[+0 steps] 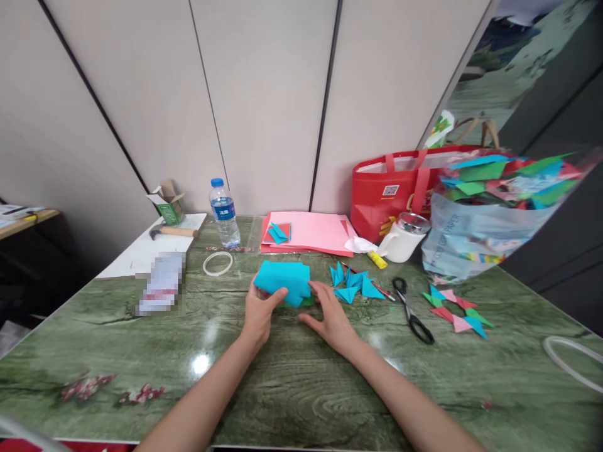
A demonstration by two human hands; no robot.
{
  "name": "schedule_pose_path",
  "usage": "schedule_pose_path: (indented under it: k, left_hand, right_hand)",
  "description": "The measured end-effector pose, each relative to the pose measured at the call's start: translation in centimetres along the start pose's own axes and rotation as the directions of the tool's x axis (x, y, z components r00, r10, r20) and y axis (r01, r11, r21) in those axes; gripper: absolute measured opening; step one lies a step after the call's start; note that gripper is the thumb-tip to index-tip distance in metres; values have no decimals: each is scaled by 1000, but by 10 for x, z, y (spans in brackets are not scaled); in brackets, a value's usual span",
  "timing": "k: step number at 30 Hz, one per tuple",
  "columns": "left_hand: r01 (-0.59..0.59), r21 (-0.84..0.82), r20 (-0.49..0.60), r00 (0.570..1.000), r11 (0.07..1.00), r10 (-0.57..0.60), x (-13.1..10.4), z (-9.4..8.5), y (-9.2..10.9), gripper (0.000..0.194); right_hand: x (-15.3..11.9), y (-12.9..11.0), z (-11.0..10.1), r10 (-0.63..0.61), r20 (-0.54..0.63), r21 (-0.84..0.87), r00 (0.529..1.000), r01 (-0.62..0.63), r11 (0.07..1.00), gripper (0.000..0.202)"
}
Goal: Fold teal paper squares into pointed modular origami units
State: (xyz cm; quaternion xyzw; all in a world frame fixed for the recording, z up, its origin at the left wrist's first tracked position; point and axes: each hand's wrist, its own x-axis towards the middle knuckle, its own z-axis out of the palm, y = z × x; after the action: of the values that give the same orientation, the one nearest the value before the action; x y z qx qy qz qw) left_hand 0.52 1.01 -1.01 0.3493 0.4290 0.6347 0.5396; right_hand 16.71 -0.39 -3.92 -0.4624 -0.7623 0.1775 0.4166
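Above the middle of the table, my left hand [262, 312] grips a few blue sheets of paper [284, 277], thumb on top and the other fingers beneath. The sheets are bent and uneven at the edges, and a bit of green paper [307, 301] shows under them. My right hand [330, 316] is at the right edge of the sheets, thumb and fingers spread; whether its fingertips touch the paper I cannot tell. Several folded blue paper pieces [355, 280] lie to the right. Beyond them are black-handled scissors [411, 311] and a star-like ring of coloured folded paper [458, 311].
Behind the hands lie pink and red paper sheets [320, 231]. A water bottle [224, 216], hammer [173, 233] and small green box [168, 206] stand or lie left. At right are a white mug [406, 238], red bag [379, 198] and plastic bag of folded paper [485, 220].
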Motion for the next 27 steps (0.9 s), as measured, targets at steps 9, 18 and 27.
schedule_pose_path:
  k: [9, 18, 27]
  left_hand:
    - [60, 64, 70, 996, 996, -64, -13, 6, -11, 38]
    - [-13, 117, 102, 995, 993, 1, -9, 3, 5, 52]
    - [95, 114, 122, 987, 989, -109, -8, 4, 1, 31]
  right_hand:
    - [2, -9, -4, 143, -108, 367, 984, -94, 925, 59]
    - [3, -5, -10, 184, -97, 263, 978, -153, 952, 23]
    - [4, -6, -13, 138, -169, 211, 976, -101, 972, 27]
